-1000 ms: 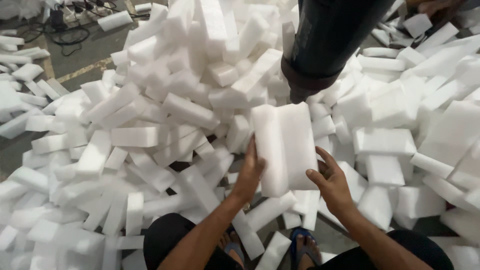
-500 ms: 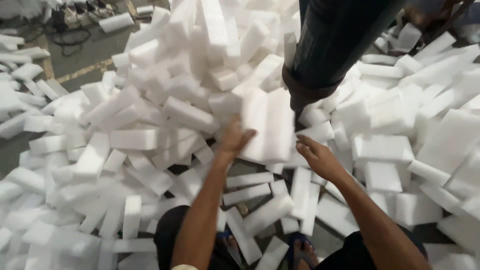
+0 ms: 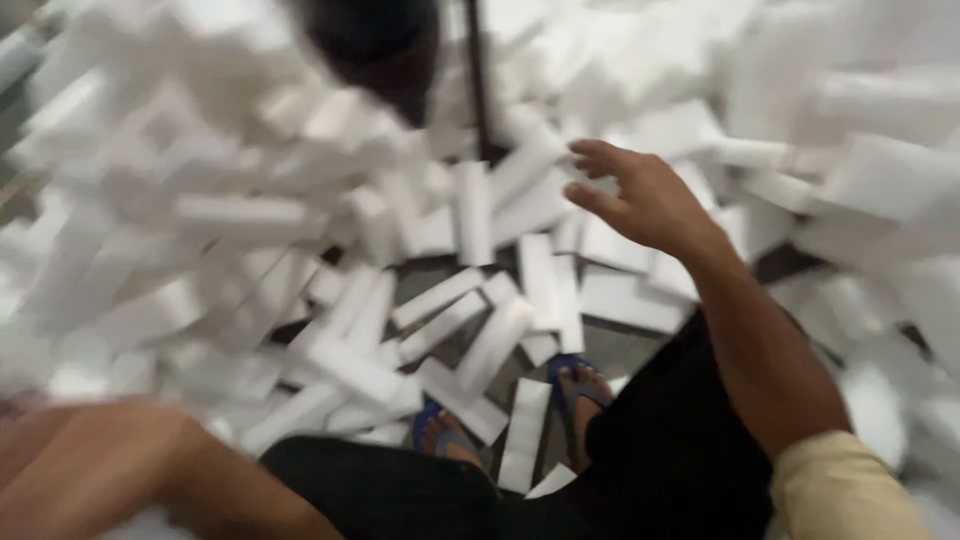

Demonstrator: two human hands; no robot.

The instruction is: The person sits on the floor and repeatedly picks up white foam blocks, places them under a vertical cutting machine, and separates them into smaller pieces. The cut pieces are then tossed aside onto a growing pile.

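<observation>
Reaching out over the foam pile with right hand (image 3: 645, 200), fingers spread open, nothing held. Nearest white foam blocks (image 3: 612, 245) just below and ahead of that palm, more lying toward the person's feet. Upright-lying block (image 3: 472, 212) left of the hand, long axis running away from the camera; flatter ones near the sandals (image 3: 580, 385) angled diagonally. Left forearm (image 3: 130, 460) low at bottom left, well apart from the blocks; left hand itself out of frame, so grip cannot be told. Right hand clearly nearer. Heavy motion blur over left and upper pile; dark cylinder (image 3: 375, 45) at top cut off, edges unclear. Floor (image 3: 610, 350) showing only in small gaps.
</observation>
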